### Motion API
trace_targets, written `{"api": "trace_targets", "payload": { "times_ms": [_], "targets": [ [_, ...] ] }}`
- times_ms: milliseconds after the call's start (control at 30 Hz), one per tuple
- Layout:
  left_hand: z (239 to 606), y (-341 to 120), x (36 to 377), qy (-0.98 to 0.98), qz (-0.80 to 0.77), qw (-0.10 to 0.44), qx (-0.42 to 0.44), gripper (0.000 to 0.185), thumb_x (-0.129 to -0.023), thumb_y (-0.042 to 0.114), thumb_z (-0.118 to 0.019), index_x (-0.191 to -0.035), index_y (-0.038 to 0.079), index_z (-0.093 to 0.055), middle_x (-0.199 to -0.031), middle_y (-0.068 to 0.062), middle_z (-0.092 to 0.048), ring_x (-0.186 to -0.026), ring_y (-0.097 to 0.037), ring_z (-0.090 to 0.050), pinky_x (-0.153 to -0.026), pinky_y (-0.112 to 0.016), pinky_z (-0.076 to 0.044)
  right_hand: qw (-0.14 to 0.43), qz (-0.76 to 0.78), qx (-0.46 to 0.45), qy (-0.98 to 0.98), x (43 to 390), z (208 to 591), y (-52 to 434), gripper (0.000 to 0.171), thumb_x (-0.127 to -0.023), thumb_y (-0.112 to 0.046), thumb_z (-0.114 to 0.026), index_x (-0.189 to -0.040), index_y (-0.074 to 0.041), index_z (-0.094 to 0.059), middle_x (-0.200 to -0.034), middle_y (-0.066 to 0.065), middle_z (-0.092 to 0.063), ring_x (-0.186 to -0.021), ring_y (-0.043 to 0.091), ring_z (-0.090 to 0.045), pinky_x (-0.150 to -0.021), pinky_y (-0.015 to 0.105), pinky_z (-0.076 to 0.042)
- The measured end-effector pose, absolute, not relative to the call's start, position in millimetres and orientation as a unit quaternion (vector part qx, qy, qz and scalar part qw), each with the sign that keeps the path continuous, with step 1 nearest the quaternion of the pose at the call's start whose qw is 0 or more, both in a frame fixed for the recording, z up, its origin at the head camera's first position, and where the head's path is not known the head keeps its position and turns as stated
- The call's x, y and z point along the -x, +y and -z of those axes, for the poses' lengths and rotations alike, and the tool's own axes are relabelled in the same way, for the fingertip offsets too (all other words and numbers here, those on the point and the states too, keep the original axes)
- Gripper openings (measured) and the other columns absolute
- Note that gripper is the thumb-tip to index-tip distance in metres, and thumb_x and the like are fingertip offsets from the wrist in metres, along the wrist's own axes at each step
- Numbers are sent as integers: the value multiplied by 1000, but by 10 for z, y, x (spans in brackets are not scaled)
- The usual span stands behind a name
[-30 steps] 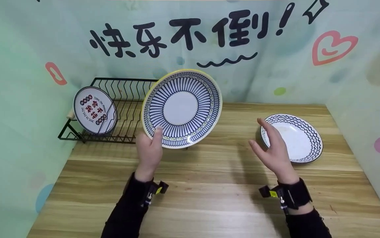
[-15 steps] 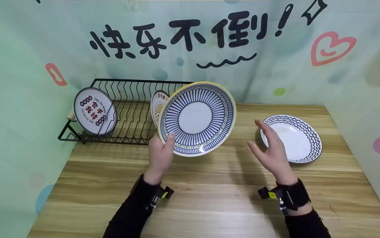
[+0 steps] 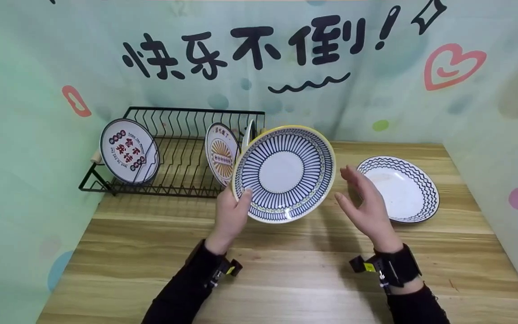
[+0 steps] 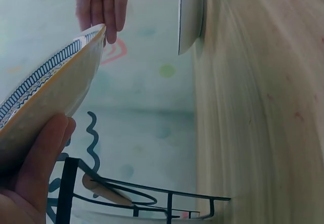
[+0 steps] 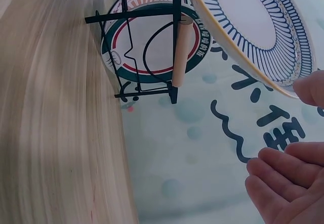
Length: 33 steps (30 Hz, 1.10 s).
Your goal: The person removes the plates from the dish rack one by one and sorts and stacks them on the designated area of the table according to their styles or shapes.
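Observation:
My left hand (image 3: 232, 216) grips the lower left rim of a plate (image 3: 281, 173) with a yellow edge and blue radial stripes, thumb on its face and fingers behind. In the left wrist view the plate (image 4: 61, 77) is raised well off the table and tilted. My right hand (image 3: 369, 211) is just right of the plate, its fingers spread and holding nothing. From the right wrist, its thumb overlaps the plate's rim (image 5: 263, 72) in view. Behind the right hand, an oval dish (image 3: 405, 191) with black wavy lines sits on the table.
A black wire dish rack (image 3: 178, 180) stands at the back left. It holds a plate with red lettering (image 3: 128, 155), a plate with an orange sunburst (image 3: 223, 150) and a green-rimmed plate (image 5: 136, 47). Printed cloth (image 3: 223, 96) hangs behind the wooden table (image 3: 295, 279).
My left hand has carried the striped plate right and toward me, uncovering the rack's right end and its plates. My right hand has shifted slightly left, closer to the plate.

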<state>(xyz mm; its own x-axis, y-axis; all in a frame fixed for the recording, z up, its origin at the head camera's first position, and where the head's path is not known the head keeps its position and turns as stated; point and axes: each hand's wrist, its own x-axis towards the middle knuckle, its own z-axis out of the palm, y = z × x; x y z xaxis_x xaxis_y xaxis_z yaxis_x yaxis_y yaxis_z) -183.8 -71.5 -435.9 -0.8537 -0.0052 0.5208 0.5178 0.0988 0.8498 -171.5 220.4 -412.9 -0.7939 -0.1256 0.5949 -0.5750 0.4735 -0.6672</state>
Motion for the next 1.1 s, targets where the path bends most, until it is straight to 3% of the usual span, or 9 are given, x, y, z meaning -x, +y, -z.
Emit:
{"api": "trace_targets", "payload": {
  "times_ms": [367, 667, 867, 1000, 1100],
  "targets": [
    [4418, -631, 1825, -726, 640, 174, 179, 31, -94, -3, -54, -122, -14, -57, -110, -24, -68, -95, -32, -69, -85, -33, -57, 201, -512, -226, -804, 1647, 4009, 2107, 58, -85, 16, -65, -137, 20, -41, -127, 31, -57, -115, 39, -56, -103, 37, -46],
    [4442, -548, 1773, -729, 641, 145, 189, 29, -93, -4, -54, -121, -13, -58, -107, -23, -69, -92, -31, -70, -82, -32, -58, 195, -517, -214, -805, 1651, 4048, 2120, 51, -88, 13, -64, -135, 17, -45, -117, 28, -61, -97, 26, -63, -86, 20, -53],
    [4470, -526, 1776, -742, 631, 130, 186, 28, -93, -1, -55, -118, -12, -60, -104, -21, -70, -89, -29, -70, -80, -32, -59, 202, -485, -181, -831, 1769, 4273, 2240, 33, -94, 5, -61, -126, 10, -56, -106, 18, -68, -88, 12, -63, -75, 14, -53],
    [4487, -525, 1784, -741, 632, 128, 189, 27, -93, 0, -55, -117, -12, -60, -103, -21, -70, -89, -30, -70, -81, -33, -59, 217, -468, -179, -838, 1763, 4277, 2250, 18, -96, 4, -58, -113, 9, -61, -88, 13, -67, -74, 9, -58, -64, 13, -49],
    [4489, -524, 1789, -742, 629, 128, 194, 27, -94, 1, -55, -117, -13, -60, -103, -21, -70, -90, -31, -69, -82, -34, -58, 227, -449, -175, -846, 1757, 4270, 2264, 10, -96, 3, -58, -104, 7, -62, -74, 4, -57, -63, 8, -47, -53, 15, -40]
  ]
}}
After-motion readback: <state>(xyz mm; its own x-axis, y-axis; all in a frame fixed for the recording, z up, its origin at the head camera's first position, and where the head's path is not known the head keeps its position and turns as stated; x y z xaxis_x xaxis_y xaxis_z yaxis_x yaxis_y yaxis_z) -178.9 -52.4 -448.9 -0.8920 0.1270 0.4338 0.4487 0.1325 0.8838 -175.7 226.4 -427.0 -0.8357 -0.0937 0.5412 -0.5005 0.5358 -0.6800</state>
